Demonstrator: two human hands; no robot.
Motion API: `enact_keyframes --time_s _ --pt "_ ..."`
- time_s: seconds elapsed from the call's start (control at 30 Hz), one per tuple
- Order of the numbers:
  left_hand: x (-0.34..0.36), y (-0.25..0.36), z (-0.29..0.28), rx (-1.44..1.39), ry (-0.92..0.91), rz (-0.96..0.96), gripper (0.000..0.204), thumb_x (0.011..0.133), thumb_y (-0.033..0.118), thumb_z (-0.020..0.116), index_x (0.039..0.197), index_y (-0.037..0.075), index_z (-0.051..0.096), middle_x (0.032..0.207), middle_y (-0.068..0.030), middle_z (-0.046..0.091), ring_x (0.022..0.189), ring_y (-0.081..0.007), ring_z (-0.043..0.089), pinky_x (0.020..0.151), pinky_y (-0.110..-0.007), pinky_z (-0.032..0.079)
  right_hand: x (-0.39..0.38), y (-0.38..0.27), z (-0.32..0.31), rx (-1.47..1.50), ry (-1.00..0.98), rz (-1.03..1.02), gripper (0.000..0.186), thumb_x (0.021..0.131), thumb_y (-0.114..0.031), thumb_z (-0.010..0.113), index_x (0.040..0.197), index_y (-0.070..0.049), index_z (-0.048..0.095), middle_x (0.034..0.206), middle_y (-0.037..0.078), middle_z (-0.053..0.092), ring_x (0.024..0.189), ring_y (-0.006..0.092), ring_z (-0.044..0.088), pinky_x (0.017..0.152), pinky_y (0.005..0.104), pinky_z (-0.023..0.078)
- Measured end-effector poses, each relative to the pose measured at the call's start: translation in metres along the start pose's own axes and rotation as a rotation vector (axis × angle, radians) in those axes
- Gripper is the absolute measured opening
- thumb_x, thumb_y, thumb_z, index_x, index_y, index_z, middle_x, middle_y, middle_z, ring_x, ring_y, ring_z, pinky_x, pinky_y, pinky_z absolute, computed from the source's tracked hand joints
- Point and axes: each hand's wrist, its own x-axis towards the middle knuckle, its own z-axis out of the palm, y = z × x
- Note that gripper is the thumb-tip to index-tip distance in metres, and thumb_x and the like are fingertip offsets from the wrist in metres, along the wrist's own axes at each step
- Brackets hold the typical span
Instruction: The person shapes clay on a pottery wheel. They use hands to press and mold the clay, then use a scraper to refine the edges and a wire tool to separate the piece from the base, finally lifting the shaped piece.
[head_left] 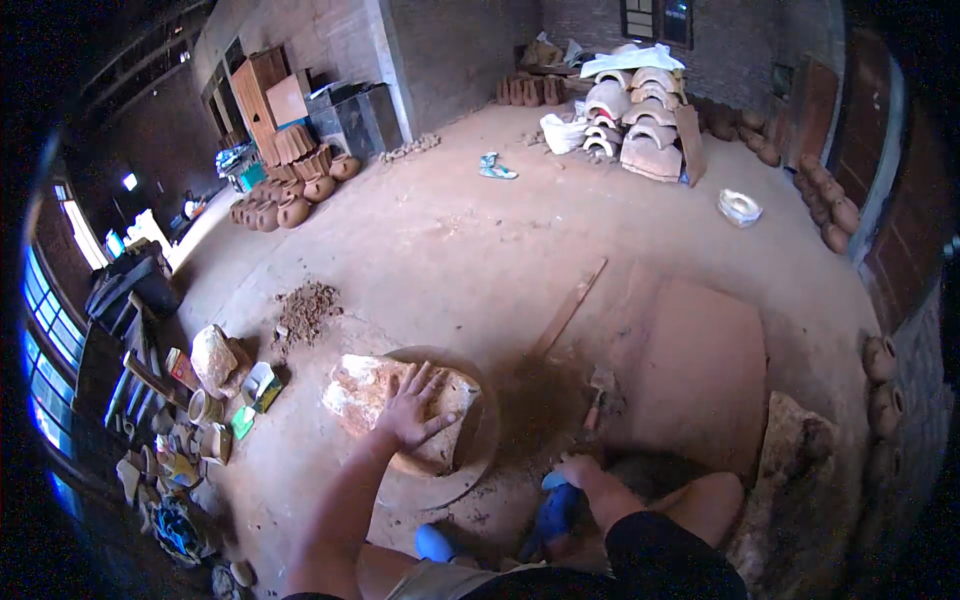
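Observation:
My left hand (412, 408) lies with fingers spread on top of a rough, tan block with white patches (362, 383). The block rests on a round, flat disc (484, 440) at floor level. Low in front of me, my right hand (580, 469) is beside my blue footwear (556, 508); its fingers are too small and dark to read. Just beyond that hand, a small trowel-like tool with an orange-brown handle (593, 416) lies on the floor, apparently apart from it. Dark, damp-looking soil (540, 400) spreads between the disc and this tool.
A reddish board (700, 370) lies at right, with a long wooden strip (572, 308) nearer the middle. Crumbled clay (308, 312) is heaped beyond the block. Assorted containers and tools (205, 410) crowd the left. Clay pots (292, 210) and stacked curved pieces (650, 130) stand farther off.

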Motion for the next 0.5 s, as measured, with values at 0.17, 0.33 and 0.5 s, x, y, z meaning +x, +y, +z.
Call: enact_keyframes --time_s 0.17,0.33,0.5 --pt "-0.008 0.007 -0.003 -0.027 0.003 -0.029 0.095 0.093 0.077 0.049 0.164 0.017 0.033 0.172 -0.0184 0.022 0.160 -0.0396 0.015 0.127 -0.063 0.005 0.002 -0.012 -0.033 0.118 0.151 0.073 0.034 0.101 -0.031 0.056 0.111 -0.006 0.075 0.112 0.023 0.073 0.107 0.0372 0.072 0.091 0.0504 0.057" --pt "-0.018 -0.002 0.000 -0.175 0.074 -0.065 0.072 0.101 0.055 0.054 0.158 0.012 0.046 0.169 -0.0197 0.031 0.158 -0.0394 0.021 0.126 -0.065 0.007 0.010 -0.049 -0.195 1.010 0.777 0.217 0.028 0.091 -0.027 0.075 0.098 -0.001 0.071 0.093 0.018 0.074 0.081 0.0307 0.072 0.073 0.0439 0.055" --pt "-0.018 0.004 -0.010 -0.701 0.302 -0.020 0.068 0.108 0.048 0.043 0.157 0.001 0.041 0.162 -0.0225 0.039 0.152 -0.0357 0.033 0.125 -0.053 0.019 -0.021 -0.104 -0.327 1.529 0.659 -0.276 0.018 0.089 -0.016 0.075 0.095 0.000 0.070 0.078 0.004 0.070 0.067 0.0105 0.061 0.058 0.0301 0.048"
